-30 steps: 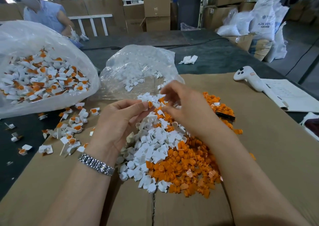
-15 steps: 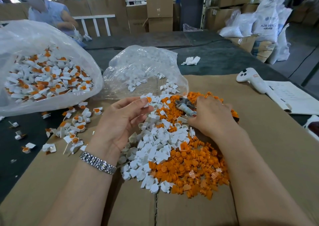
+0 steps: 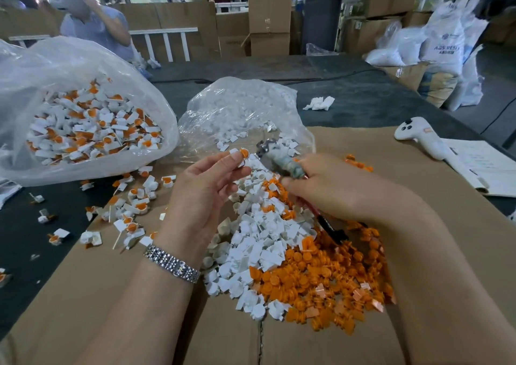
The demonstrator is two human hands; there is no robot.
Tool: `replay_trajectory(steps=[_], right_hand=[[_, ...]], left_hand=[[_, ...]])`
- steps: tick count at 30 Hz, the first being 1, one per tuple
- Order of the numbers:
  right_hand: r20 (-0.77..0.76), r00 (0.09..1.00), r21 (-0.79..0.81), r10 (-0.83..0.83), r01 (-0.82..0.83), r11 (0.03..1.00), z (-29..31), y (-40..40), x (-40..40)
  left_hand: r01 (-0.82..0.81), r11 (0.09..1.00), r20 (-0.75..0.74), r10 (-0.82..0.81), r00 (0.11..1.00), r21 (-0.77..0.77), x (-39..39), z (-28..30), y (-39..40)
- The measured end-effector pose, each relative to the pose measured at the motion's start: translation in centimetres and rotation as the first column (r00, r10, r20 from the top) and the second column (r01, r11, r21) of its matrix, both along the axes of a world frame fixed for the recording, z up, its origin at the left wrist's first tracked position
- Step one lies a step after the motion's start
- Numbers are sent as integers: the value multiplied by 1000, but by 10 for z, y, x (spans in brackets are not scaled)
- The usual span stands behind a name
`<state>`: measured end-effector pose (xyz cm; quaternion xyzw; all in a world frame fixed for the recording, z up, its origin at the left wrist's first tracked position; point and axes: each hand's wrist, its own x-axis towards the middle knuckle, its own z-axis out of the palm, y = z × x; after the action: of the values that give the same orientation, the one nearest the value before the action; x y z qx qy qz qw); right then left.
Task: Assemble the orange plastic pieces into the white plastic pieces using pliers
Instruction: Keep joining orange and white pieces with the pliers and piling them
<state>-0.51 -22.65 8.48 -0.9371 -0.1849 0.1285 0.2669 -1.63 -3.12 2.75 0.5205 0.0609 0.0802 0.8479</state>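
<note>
Lifted off the pile since half a second ago, the pliers [image 3: 282,159] are now raised in the right hand [image 3: 332,189], their blurred metal tip pointing up and left toward the left hand [image 3: 206,189]; before, that hand lay low on the heap with the tool among the pieces. Right fingers [image 3: 290,183] are curled around the red and black handles, which stick out below the palm. Left thumb and forefinger pinch a small white piece with an orange insert [image 3: 242,154], held up just beside the tool's tip; whether they touch cannot be told through the blur. That hand has risen a little and wears a metal watch band [image 3: 171,264] at the wrist. Beneath both hands lies the mixed heap: white plastic pieces [image 3: 259,242] toward the left and middle, orange plastic pieces [image 3: 324,278] toward the right and front, all on a flattened cardboard sheet [image 3: 111,295] covering the bench [image 3: 363,105]. Behind the hands sits a crumpled clear bag [image 3: 240,108] of white pieces. To the far left, a large clear bag [image 3: 83,108] holds assembled white-and-orange parts, with more assembled parts [image 3: 131,205] scattered in front of it. A white controller [image 3: 421,135] rests on the right beside a sheet of paper [image 3: 485,166]. Another person [image 3: 95,27] sits across the bench, one arm now raised.
</note>
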Motion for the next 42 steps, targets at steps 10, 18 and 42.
replay_trajectory(steps=[10, 18, 42], right_hand=[[-14, 998, 51, 57, -56, 997, -1, 15, -4], [80, 996, 62, 42, -47, 997, -10, 25, -3], [268, 947, 41, -176, 171, 984, -34, 2, 21]], left_hand=[[-28, 1000, 22, 28, 999, -8, 0, 1, -5], [-68, 998, 24, 68, 997, -5, -2, 2, -6], [-502, 689, 187, 482, 856, 522, 0, -3, 32]])
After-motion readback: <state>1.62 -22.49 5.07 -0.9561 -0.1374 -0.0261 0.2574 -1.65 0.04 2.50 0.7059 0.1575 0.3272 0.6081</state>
